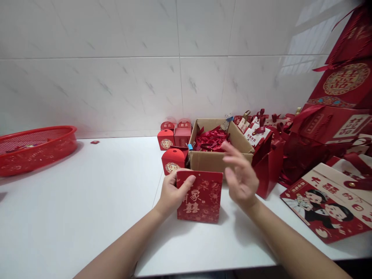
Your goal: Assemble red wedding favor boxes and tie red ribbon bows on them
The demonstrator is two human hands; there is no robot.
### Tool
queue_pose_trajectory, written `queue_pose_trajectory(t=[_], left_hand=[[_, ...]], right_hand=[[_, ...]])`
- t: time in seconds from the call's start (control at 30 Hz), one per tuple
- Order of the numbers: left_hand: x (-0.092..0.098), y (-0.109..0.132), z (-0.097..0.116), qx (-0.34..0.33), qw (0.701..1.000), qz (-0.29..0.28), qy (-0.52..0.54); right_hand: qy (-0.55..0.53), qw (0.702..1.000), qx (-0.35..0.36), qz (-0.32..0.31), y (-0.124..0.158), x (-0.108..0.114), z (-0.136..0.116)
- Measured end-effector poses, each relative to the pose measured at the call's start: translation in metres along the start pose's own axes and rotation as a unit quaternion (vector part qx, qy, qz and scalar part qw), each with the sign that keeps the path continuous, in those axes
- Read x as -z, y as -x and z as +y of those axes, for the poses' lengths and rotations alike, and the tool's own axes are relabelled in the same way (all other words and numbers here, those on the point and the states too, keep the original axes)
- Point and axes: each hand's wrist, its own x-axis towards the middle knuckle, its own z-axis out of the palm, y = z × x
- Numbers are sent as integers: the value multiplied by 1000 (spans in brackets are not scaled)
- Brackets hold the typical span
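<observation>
A small red paper bag (203,199) with gold characters stands upright on the white table, near the front edge. My left hand (171,192) grips its top left corner, thumb laid over the front face. My right hand (241,174) hovers just right of the bag with its fingers spread and loose, holding nothing, in front of a cardboard box (216,159). The box holds red ribbons (211,139) and has binder clips on its rim.
A red mesh basket (35,149) sits at the far left. Small red gift boxes (172,144) stand left of the cardboard box. Red gift bags (334,128) pile up at the right, and flat printed bags (328,203) lie near the right front edge.
</observation>
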Motion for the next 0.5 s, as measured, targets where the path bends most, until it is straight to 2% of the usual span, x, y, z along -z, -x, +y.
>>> queue_pose_trajectory(t=[0.07,0.1,0.17,0.23,0.27,0.43,0.5], left_hand=[[-1,2,1,-28,999,-29,-11],[-1,2,2,-31,998,-45,-8],[-1,2,2,-26,997,-68,4],[0,1,2,-30,997,-75,2],[0,0,2,-43,996,-73,-10],[-1,-2,3,-171,980,-48,-94],[-2,-2,3,-194,974,-47,-108]], right_hand=[[131,991,-5,-3,-21,11,8],[199,979,-33,-35,-30,17,11],[296,939,-102,-139,-40,26,15],[326,904,-152,-230,-38,33,14],[325,897,-164,-253,-34,35,11],[317,906,-155,-232,-3,36,-8],[315,907,-148,-236,6,35,-15]])
